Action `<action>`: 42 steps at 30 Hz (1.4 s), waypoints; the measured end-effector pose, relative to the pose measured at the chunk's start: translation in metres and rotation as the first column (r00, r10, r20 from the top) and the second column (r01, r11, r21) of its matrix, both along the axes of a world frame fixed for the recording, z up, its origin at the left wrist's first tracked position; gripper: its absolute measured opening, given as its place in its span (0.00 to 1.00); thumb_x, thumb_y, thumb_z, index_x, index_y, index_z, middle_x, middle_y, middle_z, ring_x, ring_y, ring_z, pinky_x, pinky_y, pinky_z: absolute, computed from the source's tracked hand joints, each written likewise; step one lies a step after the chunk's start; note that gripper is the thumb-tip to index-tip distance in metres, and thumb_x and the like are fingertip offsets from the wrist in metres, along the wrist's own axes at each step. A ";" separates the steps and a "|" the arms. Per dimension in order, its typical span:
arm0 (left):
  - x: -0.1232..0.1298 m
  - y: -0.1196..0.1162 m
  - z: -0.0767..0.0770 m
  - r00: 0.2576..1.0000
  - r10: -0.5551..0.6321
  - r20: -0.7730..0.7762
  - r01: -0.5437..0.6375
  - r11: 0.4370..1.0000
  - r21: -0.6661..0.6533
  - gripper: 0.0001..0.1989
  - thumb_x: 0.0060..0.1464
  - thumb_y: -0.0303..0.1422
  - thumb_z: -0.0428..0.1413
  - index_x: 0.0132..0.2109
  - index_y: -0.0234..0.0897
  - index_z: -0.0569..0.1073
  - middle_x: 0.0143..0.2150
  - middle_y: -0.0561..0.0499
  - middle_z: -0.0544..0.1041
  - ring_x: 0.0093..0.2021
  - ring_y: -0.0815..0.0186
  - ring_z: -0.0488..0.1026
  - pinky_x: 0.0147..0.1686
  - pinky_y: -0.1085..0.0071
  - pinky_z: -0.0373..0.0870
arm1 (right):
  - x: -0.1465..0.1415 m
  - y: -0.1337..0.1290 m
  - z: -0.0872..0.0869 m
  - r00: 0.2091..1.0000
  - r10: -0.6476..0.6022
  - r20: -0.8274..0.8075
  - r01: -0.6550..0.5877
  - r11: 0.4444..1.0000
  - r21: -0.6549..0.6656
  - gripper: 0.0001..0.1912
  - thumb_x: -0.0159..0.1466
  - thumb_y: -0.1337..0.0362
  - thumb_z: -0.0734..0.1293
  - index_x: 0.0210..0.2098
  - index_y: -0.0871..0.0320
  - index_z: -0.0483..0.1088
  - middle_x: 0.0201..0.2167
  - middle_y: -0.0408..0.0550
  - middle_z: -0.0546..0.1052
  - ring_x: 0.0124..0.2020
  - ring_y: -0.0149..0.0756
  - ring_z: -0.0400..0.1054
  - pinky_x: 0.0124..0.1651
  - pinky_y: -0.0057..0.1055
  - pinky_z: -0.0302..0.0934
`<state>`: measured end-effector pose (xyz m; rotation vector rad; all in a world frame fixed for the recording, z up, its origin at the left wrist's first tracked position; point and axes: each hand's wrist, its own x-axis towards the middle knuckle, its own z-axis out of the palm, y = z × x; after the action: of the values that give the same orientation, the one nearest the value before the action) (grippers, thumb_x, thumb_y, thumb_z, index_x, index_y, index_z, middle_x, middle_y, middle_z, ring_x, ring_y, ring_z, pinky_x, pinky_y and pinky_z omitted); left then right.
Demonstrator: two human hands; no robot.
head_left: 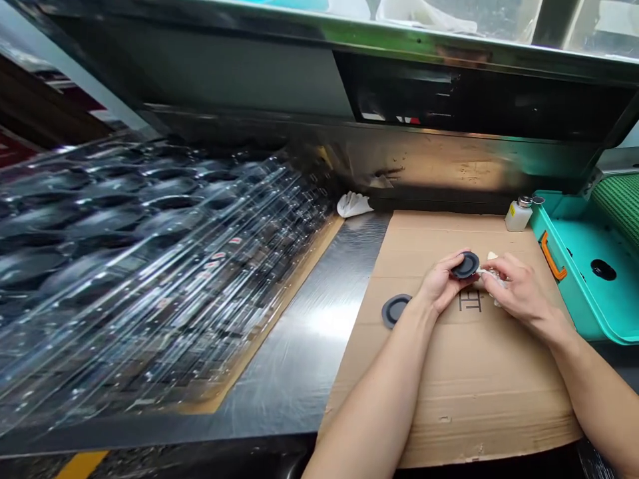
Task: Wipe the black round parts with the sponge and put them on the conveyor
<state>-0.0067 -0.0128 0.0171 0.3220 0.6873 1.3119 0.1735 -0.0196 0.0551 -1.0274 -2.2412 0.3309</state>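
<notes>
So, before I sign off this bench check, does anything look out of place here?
Little stands out, but a crumpled white cloth lies off the brown cardboard sheet, bunched at the back of the steel tabletop.

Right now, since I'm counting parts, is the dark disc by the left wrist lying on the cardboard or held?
Lying on the cardboard sheet: the disc rests there, apart from the left hand.

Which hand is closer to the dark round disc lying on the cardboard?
The left hand is nearer, just right of the disc, holding a second disc. The right hand, holding a white cloth, is farther right, past the second disc.
</notes>
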 end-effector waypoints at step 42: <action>0.033 0.003 -0.016 0.987 -0.132 0.096 0.139 0.988 -0.071 0.23 0.68 0.45 0.45 0.39 0.32 0.76 0.43 0.38 0.82 0.52 0.55 0.78 0.58 0.57 0.72 | -0.037 0.006 -0.039 0.961 -0.122 0.249 0.127 0.992 -0.007 0.13 0.71 0.66 0.57 0.42 0.58 0.74 0.42 0.53 0.75 0.42 0.41 0.69 0.46 0.33 0.63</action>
<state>0.0266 -0.0100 0.0010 0.2406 0.6266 1.1599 0.1361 -0.0138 0.0161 -1.2766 -2.3818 0.1811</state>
